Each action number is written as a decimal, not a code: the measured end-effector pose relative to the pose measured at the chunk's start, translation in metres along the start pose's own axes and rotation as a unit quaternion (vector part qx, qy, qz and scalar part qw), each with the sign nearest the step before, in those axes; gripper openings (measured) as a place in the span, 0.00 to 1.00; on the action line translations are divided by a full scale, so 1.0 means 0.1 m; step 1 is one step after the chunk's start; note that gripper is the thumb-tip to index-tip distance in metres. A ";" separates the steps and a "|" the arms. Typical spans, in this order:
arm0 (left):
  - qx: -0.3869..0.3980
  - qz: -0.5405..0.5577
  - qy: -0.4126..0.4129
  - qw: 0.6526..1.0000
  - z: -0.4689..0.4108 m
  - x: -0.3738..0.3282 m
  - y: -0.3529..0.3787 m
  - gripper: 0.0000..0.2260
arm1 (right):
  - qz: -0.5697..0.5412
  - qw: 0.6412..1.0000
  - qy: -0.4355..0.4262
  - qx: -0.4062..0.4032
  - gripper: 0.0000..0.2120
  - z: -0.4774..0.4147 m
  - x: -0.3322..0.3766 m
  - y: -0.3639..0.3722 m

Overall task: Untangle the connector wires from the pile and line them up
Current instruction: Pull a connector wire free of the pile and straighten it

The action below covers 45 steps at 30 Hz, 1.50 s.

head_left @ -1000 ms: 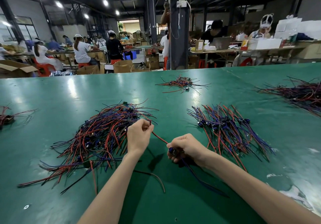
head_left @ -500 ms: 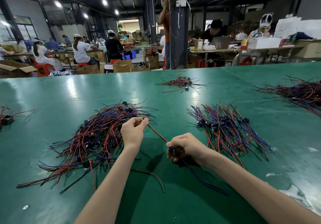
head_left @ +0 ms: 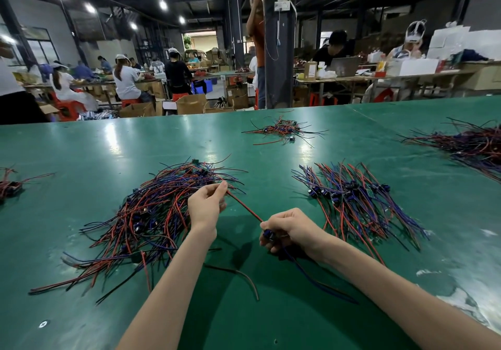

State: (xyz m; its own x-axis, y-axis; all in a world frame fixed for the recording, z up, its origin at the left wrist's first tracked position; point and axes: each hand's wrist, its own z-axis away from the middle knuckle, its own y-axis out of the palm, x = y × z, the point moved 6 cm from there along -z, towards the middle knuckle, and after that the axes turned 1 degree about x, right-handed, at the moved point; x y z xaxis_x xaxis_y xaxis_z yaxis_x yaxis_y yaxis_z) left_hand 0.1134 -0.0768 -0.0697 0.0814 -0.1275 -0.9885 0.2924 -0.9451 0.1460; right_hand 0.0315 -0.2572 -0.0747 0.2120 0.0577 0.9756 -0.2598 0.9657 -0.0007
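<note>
A tangled pile of red, blue and black connector wires (head_left: pixel 151 219) lies left of centre on the green table (head_left: pixel 271 322). My left hand (head_left: pixel 207 205) pinches a red wire (head_left: pixel 245 207) at the pile's right edge. That wire runs taut down to my right hand (head_left: pixel 291 229), which grips a blue connector (head_left: pixel 268 234) in its curled fingers. A blue wire (head_left: pixel 311 279) trails from that fist toward me. To the right lies a fanned group of lined-up wires (head_left: pixel 355 200).
A loose dark wire (head_left: pixel 244 276) curves on the table between my forearms. More wire piles lie at the far centre (head_left: pixel 282 131), far right (head_left: pixel 471 143) and left edge (head_left: pixel 10 185). White scuffs (head_left: pixel 461 298) mark the table at right. People work at benches behind.
My left hand has slid left and slightly away along the red wire, drawing it taut. My right hand has stayed in place with the connector.
</note>
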 end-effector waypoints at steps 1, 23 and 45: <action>0.019 0.047 -0.047 0.998 0.02 0.04 0.03 0.08 | 0.000 1.000 -0.003 -0.002 0.13 0.00 0.00 0.00; 0.263 0.050 -0.168 0.949 0.37 0.18 0.47 0.02 | -0.005 1.000 -0.014 -0.006 0.11 0.02 0.04 0.02; 0.052 0.011 -0.037 0.998 0.09 0.03 0.06 0.05 | 0.022 1.000 -0.016 0.015 0.12 -0.02 -0.01 0.04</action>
State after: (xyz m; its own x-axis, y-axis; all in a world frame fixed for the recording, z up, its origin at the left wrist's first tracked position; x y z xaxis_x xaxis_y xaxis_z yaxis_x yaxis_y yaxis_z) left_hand 0.1074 -0.0859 -0.0724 0.0151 -0.1668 -0.9859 0.1899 -0.9675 0.1666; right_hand 0.0318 -0.2533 -0.0758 0.1699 0.0905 0.9813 -0.2965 0.9543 -0.0367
